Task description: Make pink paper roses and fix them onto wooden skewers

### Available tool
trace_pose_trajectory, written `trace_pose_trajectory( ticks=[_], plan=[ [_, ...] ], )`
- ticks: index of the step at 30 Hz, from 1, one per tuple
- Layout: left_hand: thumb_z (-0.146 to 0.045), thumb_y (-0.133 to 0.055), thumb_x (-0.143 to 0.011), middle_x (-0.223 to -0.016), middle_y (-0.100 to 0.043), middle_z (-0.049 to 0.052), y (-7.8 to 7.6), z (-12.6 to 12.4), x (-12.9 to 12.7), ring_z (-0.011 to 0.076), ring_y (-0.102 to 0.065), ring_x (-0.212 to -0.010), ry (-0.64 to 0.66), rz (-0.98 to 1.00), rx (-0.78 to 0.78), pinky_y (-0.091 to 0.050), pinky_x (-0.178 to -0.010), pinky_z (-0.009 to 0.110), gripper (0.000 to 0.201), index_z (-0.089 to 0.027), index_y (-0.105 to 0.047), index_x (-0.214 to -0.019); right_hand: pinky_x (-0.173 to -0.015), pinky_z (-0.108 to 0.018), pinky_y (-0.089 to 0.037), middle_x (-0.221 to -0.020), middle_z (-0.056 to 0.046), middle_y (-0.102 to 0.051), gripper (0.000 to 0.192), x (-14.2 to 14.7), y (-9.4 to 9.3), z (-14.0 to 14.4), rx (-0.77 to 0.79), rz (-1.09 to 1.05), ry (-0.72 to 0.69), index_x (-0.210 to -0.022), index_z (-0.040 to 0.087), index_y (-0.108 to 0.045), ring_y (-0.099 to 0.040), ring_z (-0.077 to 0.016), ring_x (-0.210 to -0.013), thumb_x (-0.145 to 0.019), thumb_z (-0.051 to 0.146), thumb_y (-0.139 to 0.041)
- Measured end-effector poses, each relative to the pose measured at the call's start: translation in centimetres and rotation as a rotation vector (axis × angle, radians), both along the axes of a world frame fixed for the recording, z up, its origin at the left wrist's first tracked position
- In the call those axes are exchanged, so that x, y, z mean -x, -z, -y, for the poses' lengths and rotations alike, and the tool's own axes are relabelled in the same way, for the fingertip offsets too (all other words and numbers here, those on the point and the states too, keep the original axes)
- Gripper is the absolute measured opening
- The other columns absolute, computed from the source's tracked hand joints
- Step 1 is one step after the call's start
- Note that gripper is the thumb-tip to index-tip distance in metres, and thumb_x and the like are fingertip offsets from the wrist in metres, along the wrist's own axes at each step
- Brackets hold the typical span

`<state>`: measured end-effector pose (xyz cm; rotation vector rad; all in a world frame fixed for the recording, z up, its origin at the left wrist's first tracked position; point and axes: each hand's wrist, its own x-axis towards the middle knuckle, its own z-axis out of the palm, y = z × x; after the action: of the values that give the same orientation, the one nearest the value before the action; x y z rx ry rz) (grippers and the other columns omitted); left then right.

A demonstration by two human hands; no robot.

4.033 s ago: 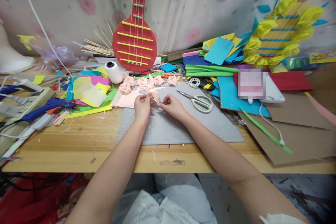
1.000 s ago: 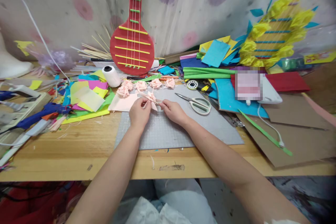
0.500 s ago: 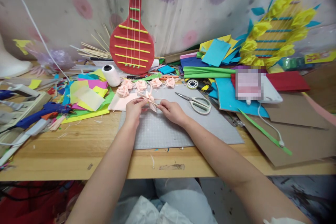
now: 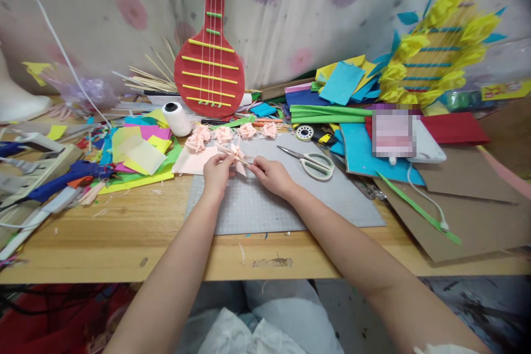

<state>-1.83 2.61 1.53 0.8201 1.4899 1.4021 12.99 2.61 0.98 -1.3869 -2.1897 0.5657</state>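
Observation:
Over the grey cutting mat [image 4: 290,204], my left hand [image 4: 216,173] and my right hand [image 4: 271,175] both pinch a thin wooden stick with a pink paper piece [image 4: 238,155] wrapped around it. The stick runs between the two hands, with the pink paper in the gap between my fingertips. Just behind lie several finished pink paper flowers [image 4: 224,134] in a row and a flat pink paper sheet [image 4: 194,161]. A pair of scissors [image 4: 311,161] rests on the mat to the right of my right hand.
A white thread spool [image 4: 176,118], a red paper guitar [image 4: 209,69] and bamboo sticks [image 4: 145,80] stand at the back. Coloured paper sheets [image 4: 139,152] and a blue glue gun [image 4: 62,180] lie left; stacked felt [image 4: 332,99], a yellow-flowered guitar [image 4: 440,50] and cardboard [image 4: 464,215] lie right.
Both hands have kept hold of the stick and pink paper, shifting it slightly and turning it between the fingers. The view has barely moved.

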Motion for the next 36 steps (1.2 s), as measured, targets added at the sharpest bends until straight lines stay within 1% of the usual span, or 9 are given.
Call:
trace_pose_trajectory(
  ticks=[6,10,13,16,19,23,26,32,36],
  plan=[
    [-0.027,-0.057,-0.052,-0.061,-0.056,0.001,0.33,-0.08,0.09,0.0101,-0.051,-0.055,-0.015,-0.014,-0.012,-0.045,-0.047,0.022,0.014,-0.013,-0.055,-0.055,-0.054,-0.020,-0.026,-0.062,0.000,-0.057,0.026,0.09,0.12,0.14,-0.015,0.034,-0.046,-0.079,0.019,-0.056,-0.046,-0.0102,-0.055,-0.086,0.038,-0.040],
    [-0.026,-0.056,-0.052,-0.059,-0.054,0.000,0.66,-0.26,0.10,0.0091,-0.049,-0.053,-0.056,-0.025,-0.029,-0.045,-0.048,0.022,0.013,-0.013,-0.055,-0.054,-0.054,-0.020,-0.025,-0.062,0.000,-0.056,0.026,0.24,0.25,0.19,-0.026,0.043,-0.063,-0.080,0.018,-0.056,-0.046,-0.0100,-0.055,-0.086,0.038,-0.039],
    [-0.026,-0.057,-0.053,-0.057,-0.054,-0.001,0.59,-0.30,0.10,0.0088,-0.049,-0.051,-0.064,-0.008,-0.017,-0.045,-0.048,0.022,0.014,-0.012,-0.056,-0.054,-0.053,-0.020,-0.025,-0.061,0.001,-0.056,0.026,0.30,0.26,0.19,-0.028,0.050,-0.074,-0.080,0.018,-0.055,-0.046,-0.0100,-0.054,-0.086,0.038,-0.040],
    [-0.028,-0.059,-0.054,-0.059,-0.056,0.000,0.31,-0.20,0.05,0.0100,-0.051,-0.054,-0.034,0.004,-0.011,-0.045,-0.048,0.022,0.016,-0.012,-0.057,-0.056,-0.054,-0.021,-0.026,-0.062,0.000,-0.056,0.026,0.20,0.15,0.10,-0.018,0.034,-0.055,-0.080,0.018,-0.056,-0.047,-0.0105,-0.055,-0.086,0.038,-0.039],
    [-0.033,-0.064,-0.054,-0.063,-0.059,0.003,0.20,-0.05,0.00,0.0128,-0.055,-0.058,0.014,-0.011,-0.014,-0.045,-0.047,0.023,0.023,-0.012,-0.059,-0.060,-0.055,-0.021,-0.027,-0.063,0.000,-0.057,0.028,-0.03,-0.01,-0.04,0.008,0.014,-0.013,-0.079,0.018,-0.055,-0.047,-0.0112,-0.056,-0.087,0.039,-0.038],
    [-0.035,-0.069,-0.050,-0.066,-0.062,0.004,0.56,0.03,0.04,0.0144,-0.058,-0.058,0.047,-0.065,-0.067,-0.046,-0.047,0.025,0.031,-0.013,-0.063,-0.071,-0.056,-0.021,-0.028,-0.064,-0.001,-0.057,0.028,-0.30,-0.12,-0.19,0.040,0.029,0.015,-0.078,0.019,-0.055,-0.049,-0.0118,-0.058,-0.088,0.037,-0.036],
    [-0.034,-0.068,-0.054,-0.065,-0.062,0.003,0.86,0.00,0.08,0.0128,-0.056,-0.056,0.062,-0.110,-0.107,-0.046,-0.047,0.023,0.028,-0.012,-0.065,-0.071,-0.056,-0.021,-0.029,-0.062,-0.001,-0.056,0.028,-0.32,-0.05,-0.28,0.055,0.029,0.024,-0.077,0.018,-0.054,-0.049,-0.0118,-0.058,-0.088,0.036,-0.035],
    [-0.032,-0.068,-0.055,-0.065,-0.061,0.002,0.67,0.05,-0.12,0.0125,-0.057,-0.059,0.062,0.013,-0.126,-0.049,-0.052,0.025,0.025,-0.012,-0.063,-0.069,-0.055,-0.020,-0.031,-0.049,0.004,-0.048,0.032,-0.10,0.37,-0.49,0.176,-0.183,-0.006,-0.070,0.018,-0.050,-0.044,-0.0087,-0.049,-0.089,0.036,-0.031],
    [-0.031,-0.068,-0.054,-0.064,-0.060,0.001,0.51,0.11,-0.27,0.0122,-0.057,-0.059,0.064,0.074,-0.144,-0.050,-0.053,0.026,0.025,-0.012,-0.061,-0.070,-0.052,-0.020,-0.032,-0.042,0.007,-0.042,0.032,0.01,0.59,-0.60,0.292,-0.304,-0.028,-0.070,0.019,-0.046,-0.041,-0.0081,-0.043,-0.089,0.038,-0.029]
  ],
)
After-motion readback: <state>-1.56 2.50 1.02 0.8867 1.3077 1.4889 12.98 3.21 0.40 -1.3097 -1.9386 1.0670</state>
